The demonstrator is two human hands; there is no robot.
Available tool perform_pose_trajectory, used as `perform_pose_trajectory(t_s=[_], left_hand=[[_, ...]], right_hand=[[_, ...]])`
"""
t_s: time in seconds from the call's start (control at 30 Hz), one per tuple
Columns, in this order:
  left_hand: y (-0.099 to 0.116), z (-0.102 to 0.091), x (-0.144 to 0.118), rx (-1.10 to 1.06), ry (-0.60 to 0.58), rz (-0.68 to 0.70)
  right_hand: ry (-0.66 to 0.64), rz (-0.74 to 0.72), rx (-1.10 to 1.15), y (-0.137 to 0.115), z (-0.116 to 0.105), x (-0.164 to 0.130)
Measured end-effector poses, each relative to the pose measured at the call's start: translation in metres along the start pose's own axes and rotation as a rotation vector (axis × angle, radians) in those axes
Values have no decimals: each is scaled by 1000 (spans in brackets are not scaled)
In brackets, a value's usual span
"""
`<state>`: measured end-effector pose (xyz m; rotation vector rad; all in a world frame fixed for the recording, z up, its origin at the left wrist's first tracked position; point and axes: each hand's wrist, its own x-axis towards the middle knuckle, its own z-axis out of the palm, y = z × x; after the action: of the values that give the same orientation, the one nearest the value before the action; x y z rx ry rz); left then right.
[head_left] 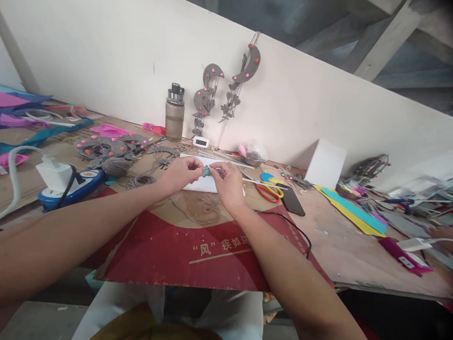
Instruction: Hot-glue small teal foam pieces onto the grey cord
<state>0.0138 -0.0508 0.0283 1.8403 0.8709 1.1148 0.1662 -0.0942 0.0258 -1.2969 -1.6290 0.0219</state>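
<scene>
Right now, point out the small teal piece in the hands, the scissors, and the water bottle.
small teal piece (206, 172): head view, on its exposed middle between the two hands.
scissors (269, 192): head view, on the red and yellow handle loops.
water bottle (175, 116): head view, on the translucent body below the cap.

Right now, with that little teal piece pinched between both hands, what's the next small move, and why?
Probably keep the left hand steady and ease the right hand inward. Both pinch the small teal piece above the white sheet, and the right fingers seem to hold something thin against it; it is too small to make out. The grey cord lies loose below.
</scene>
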Motion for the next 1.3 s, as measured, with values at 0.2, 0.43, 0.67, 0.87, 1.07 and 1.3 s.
perform_pose_trajectory(t_s=[0.2,0.43,0.67,0.87,1.07,1.3], left_hand=[[1,-1,-1,-18,-34,3],[-9,1,3,-311,-128,-49],[-7,2,3,-589,-208,-126],[-9,1,4,-581,-170,-150],[-13,1,6,-474,-180,-141],[-15,1,5,-289,-151,-87]], right_hand=[[-17,97,42,-2,-2,1],[-43,279,198,5,0,5],[-44,365,281,11,1,6],[-57,362,286,10,1,5],[-71,315,202,6,1,3],[-71,304,182,1,3,-1]])
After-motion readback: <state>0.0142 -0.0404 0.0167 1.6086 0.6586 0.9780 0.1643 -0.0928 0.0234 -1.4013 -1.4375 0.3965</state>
